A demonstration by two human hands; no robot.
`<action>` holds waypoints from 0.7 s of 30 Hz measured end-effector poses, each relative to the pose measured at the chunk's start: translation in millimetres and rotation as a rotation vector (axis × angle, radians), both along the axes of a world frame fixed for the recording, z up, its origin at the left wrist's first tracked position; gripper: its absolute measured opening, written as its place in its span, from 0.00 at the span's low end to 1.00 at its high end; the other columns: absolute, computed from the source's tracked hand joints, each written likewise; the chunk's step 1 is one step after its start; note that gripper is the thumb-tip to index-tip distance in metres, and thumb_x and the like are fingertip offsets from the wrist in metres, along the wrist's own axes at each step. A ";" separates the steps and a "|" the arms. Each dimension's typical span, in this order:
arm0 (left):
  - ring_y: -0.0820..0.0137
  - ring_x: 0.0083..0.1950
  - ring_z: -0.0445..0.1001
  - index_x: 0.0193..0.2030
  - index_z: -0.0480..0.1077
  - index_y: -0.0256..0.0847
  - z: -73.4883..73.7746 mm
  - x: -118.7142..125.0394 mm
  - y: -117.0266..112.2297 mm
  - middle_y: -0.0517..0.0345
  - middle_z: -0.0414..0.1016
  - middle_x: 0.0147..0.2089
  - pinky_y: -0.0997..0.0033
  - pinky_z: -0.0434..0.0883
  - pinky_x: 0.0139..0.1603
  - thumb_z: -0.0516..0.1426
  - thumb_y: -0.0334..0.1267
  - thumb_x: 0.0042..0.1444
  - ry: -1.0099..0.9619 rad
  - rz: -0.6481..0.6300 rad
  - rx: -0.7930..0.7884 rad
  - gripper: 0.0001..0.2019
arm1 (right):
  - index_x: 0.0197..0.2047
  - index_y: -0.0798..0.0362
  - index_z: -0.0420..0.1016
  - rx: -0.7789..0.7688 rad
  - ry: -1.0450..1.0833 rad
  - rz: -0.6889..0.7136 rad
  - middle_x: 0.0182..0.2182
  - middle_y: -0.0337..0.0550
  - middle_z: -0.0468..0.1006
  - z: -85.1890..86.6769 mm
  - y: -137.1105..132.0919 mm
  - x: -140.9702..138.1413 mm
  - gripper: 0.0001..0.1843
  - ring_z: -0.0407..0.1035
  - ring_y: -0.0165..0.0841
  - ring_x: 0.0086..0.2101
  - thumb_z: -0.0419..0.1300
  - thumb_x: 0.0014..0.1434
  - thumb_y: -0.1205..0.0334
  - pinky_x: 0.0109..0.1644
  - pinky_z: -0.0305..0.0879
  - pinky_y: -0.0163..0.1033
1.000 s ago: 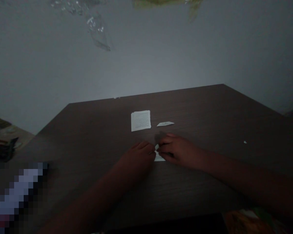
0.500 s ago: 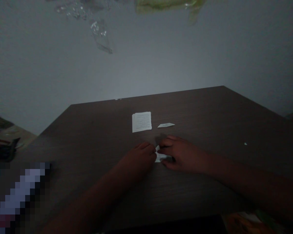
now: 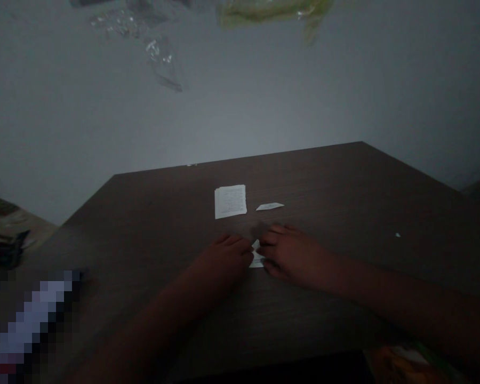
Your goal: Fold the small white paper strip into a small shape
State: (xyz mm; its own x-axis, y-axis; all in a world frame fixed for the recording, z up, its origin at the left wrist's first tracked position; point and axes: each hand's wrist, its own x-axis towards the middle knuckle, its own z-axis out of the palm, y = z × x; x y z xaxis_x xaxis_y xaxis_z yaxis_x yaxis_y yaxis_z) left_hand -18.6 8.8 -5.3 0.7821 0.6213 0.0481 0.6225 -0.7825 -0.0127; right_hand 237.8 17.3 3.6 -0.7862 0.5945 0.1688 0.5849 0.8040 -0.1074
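A small piece of white paper [image 3: 256, 261] lies on the dark wooden table between my hands, a pointed top and creases showing. My left hand [image 3: 232, 255] presses its curled fingers on the paper's left side. From the other side, my right hand [image 3: 286, 252] has its bent fingers and thumb on the paper, hiding its right part. Just beyond them rests a narrow folded paper strip [image 3: 270, 206] with slanted ends. Left of that strip is a stack of square printed paper sheets [image 3: 230, 201].
A tiny white scrap [image 3: 398, 234] lies on the table [image 3: 324, 181] at the right. Clear plastic packaging [image 3: 162, 58] and a yellow-green item [image 3: 272, 12] are at the wall, top. A blurred-out pale object [image 3: 36, 314] sits at the left, and a colourful item [image 3: 404, 362] at the bottom edge.
My right hand's fingers have drawn closer together and nearer my left hand, covering more of the paper's right side. The view has shifted slightly; the stack and strip stay put.
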 end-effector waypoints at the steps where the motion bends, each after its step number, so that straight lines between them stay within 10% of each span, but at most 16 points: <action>1: 0.55 0.60 0.84 0.48 0.84 0.41 -0.4 0.0 0.4 0.50 0.88 0.56 0.53 0.76 0.67 0.63 0.27 0.75 0.002 -0.001 0.003 0.07 | 0.47 0.51 0.90 -0.001 -0.001 0.001 0.45 0.51 0.89 0.2 0.0 -0.4 0.05 0.81 0.50 0.52 0.71 0.75 0.62 0.59 0.78 0.56; 15: 0.57 0.57 0.85 0.52 0.83 0.44 24.1 -7.6 8.8 0.55 0.88 0.55 0.57 0.75 0.66 0.65 0.25 0.72 -0.038 -0.056 -0.095 0.10 | 0.50 0.52 0.92 -0.014 -0.005 -0.034 0.47 0.52 0.90 1.7 -5.7 -3.7 0.08 0.82 0.53 0.54 0.74 0.74 0.58 0.59 0.79 0.58; 21: 0.51 0.62 0.85 0.55 0.84 0.41 11.8 -7.1 2.1 0.51 0.88 0.59 0.49 0.74 0.70 0.70 0.29 0.67 -0.016 0.046 -0.170 0.11 | 0.50 0.53 0.92 0.008 -0.104 -0.060 0.48 0.53 0.90 3.2 -10.5 -15.4 0.08 0.83 0.56 0.56 0.71 0.76 0.60 0.60 0.80 0.62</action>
